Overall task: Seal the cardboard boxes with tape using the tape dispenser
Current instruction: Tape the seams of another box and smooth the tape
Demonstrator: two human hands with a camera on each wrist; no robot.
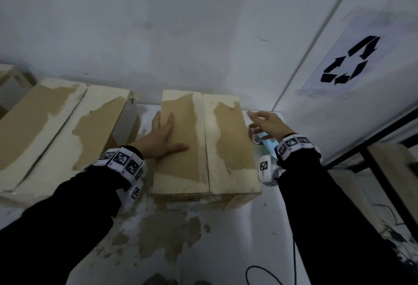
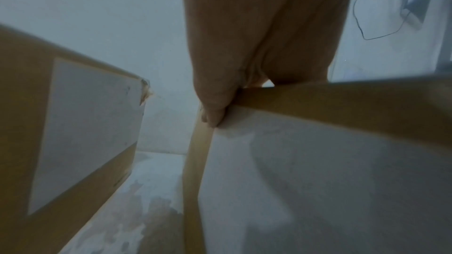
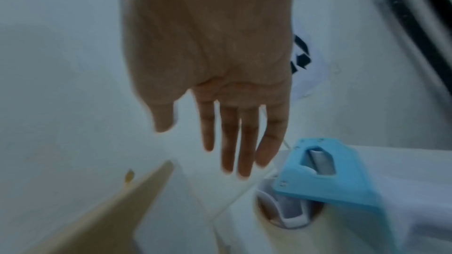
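Cardboard boxes sit on a white worktop (image 1: pixel 267 228) with worn brown patches. One brown cardboard box with two closed top flaps (image 1: pixel 204 144) is in the middle, close to the white wall (image 1: pixel 181 24). A second brown cardboard box with pale peeled patches (image 1: pixel 58 131) sits to its left, with a small gap between the two.

The left hand (image 1: pixel 161 136) lies flat on the left flap of the middle box. Its fingers are straight and spread, and the thumb points toward the seam between the flaps. In the left wrist view, one finger (image 2: pixel 215 111) bends over the box's far left edge.

The right hand (image 1: pixel 268 125) hovers in the air past the right side of the middle box. Its fingers (image 3: pixel 229 142) are straight, a little apart, and hold nothing.

A light blue plastic tape dispenser with a roll of tape (image 3: pixel 325 173) lies on the worktop just right of the middle box, below the right hand. The hand does not touch it.

A white paper sheet with a black recycling sign (image 1: pixel 346 58) is stuck on the wall to the right.
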